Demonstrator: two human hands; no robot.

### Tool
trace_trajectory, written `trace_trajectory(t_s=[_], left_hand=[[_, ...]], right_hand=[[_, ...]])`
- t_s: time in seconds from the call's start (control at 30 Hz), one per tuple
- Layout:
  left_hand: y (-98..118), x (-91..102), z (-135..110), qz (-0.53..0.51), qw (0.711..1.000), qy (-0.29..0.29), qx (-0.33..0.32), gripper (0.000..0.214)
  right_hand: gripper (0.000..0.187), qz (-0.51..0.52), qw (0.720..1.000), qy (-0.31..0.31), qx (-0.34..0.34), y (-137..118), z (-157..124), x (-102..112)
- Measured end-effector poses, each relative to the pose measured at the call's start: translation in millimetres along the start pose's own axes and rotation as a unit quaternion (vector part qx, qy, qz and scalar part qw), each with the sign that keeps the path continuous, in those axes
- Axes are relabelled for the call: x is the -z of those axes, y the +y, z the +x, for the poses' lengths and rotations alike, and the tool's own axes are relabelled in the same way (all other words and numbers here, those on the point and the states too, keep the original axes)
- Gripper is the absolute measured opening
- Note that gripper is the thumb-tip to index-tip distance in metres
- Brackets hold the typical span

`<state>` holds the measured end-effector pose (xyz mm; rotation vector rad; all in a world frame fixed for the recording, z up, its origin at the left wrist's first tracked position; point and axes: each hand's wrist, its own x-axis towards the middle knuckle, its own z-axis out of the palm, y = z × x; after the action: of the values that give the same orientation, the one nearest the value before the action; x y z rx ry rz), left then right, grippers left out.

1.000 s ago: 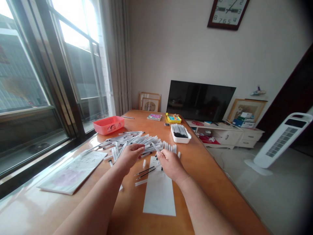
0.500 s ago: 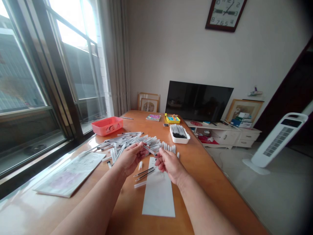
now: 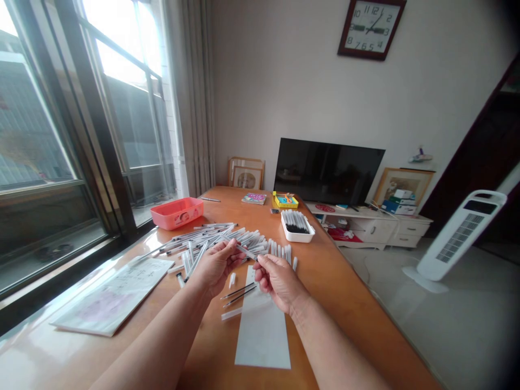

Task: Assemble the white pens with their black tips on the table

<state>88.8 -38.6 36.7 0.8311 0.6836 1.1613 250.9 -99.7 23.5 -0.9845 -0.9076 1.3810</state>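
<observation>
Over the wooden table [image 3: 337, 281], my left hand [image 3: 215, 266] and my right hand [image 3: 276, 279] pinch the two ends of one white pen [image 3: 245, 252] between them. The pen slants down to the right, a little above the table. Behind the hands lies a pile of several white pens [image 3: 211, 238] with loose caps at its right side. Two thin black refills [image 3: 239, 293] and a white barrel [image 3: 231, 313] lie under the hands, beside a white paper sheet [image 3: 263, 330].
A white tray of pens [image 3: 298, 226] stands behind the pile, a pink tray [image 3: 177, 212] at the left by the window. A printed sheet [image 3: 114, 295] lies at the left. A yellow box [image 3: 286, 200], a TV [image 3: 327, 170] and a white fan [image 3: 455, 238] are beyond.
Both hands have drawn slightly nearer to me and lifted the pen between them; the left hand has closed on its far end. The view has tilted up a little.
</observation>
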Motion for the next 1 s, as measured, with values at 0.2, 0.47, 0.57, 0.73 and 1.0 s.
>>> trace_trajectory(t_s=[0.2, 0.47, 0.57, 0.73, 1.0], left_hand=[[-2.7, -3.5, -1.0, 0.007, 1.0, 0.02, -0.018, 0.025], [-0.9, -2.8, -3.8, 0.022, 0.999, -0.002, -0.03, 0.031], [2.5, -4.0, -6.7, 0.013, 0.998, -0.061, -0.028, 0.03], [2.1, -4.8, -6.3, 0.016, 0.999, -0.05, -0.015, 0.024], [-1.2, -2.3, -1.1, 0.017, 1.0, -0.005, -0.009, 0.025]], right_hand=[[0.039, -0.062, 0.997, 0.019, 0.045, 3.5, -0.1, -2.2], [0.039, -0.11, 0.991, 0.017, 0.079, 4.1, -1.4, -3.5], [0.037, -0.034, 0.998, -0.004, 0.043, -0.5, -2.4, -3.6], [0.034, -0.08, 0.993, 0.004, 0.083, 1.9, -0.3, -0.9], [0.038, -0.19, 0.97, 0.036, 0.146, 6.8, -1.0, -3.4]])
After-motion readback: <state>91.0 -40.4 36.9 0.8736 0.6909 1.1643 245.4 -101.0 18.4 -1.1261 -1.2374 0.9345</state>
